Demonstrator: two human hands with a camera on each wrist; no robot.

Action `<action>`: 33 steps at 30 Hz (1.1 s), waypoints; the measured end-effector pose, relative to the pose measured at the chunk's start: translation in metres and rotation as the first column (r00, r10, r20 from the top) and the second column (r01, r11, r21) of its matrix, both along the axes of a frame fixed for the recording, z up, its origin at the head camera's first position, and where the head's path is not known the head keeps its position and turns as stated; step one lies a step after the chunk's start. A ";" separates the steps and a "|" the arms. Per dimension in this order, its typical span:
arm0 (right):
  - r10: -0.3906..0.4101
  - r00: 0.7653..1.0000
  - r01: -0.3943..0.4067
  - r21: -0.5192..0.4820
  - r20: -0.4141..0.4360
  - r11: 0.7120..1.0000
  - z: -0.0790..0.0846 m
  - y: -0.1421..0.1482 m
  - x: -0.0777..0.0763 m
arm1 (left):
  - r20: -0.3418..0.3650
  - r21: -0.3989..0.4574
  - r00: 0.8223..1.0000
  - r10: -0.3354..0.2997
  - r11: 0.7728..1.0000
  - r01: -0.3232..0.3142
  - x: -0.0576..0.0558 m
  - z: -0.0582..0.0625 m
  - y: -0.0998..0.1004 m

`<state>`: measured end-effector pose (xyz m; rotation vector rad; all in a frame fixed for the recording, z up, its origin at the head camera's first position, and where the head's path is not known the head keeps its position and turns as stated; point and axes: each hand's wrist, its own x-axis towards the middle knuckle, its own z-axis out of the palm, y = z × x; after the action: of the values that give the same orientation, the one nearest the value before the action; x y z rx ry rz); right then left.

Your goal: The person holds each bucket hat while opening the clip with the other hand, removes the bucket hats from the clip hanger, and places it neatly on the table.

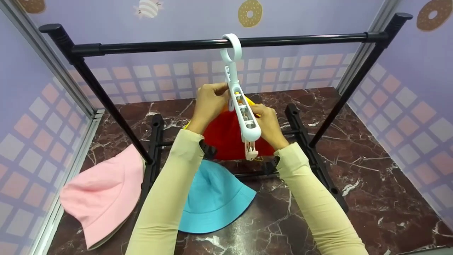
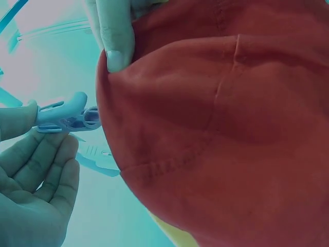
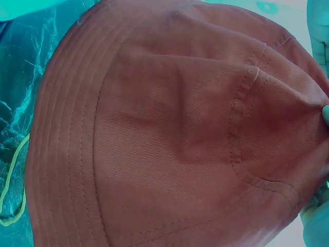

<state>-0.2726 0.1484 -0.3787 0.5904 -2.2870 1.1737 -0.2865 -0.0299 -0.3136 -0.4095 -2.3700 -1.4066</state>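
Note:
A white clip hanger (image 1: pixel 250 132) hangs by its ring from the black rail. Below it is a red bucket hat (image 1: pixel 226 138), its crown raised toward the hands and its stitched brim lower down. My left hand (image 1: pixel 209 102) pinches a clothes peg (image 2: pixel 67 116) of the hanger between thumb and fingers. The peg's tip is at the hat's edge; whether it bites the cloth I cannot tell. Across the hanger, my right hand (image 1: pixel 267 120) pinches the crown of the hat, thumb on the fabric (image 2: pixel 154 87). Something yellow (image 1: pixel 250 101) shows behind the red cloth.
A black rack (image 1: pixel 159 45) stands on the dark marbled tabletop (image 1: pixel 368 148). A blue bucket hat (image 1: pixel 216 198) lies under my arms, a pink one (image 1: pixel 106 194) by the rack's left foot. A yellow cord (image 3: pixel 14 180) dangles near the red brim. Patterned panels enclose the sides.

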 end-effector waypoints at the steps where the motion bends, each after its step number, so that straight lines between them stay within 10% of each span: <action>1: 0.003 1.000 -0.003 0.005 -0.008 1.000 0.000 0.000 0.000 | 0.000 0.004 1.000 0.001 1.000 -0.001 0.000 -0.001 0.000; 10: 0.053 0.988 -0.054 -0.002 -0.142 0.999 -0.006 0.008 -0.003 | 0.023 -0.005 1.000 -0.006 1.000 0.006 0.001 -0.002 -0.001; 33: 0.051 0.995 -0.053 -0.012 -0.086 0.999 -0.005 0.022 0.004 | 0.088 0.087 0.992 -0.094 0.992 0.086 0.000 -0.010 -0.002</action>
<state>-0.2685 0.1706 -0.3839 0.6853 -2.2018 1.1657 -0.2870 -0.0315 -0.3237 -0.4433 -2.3812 -1.5911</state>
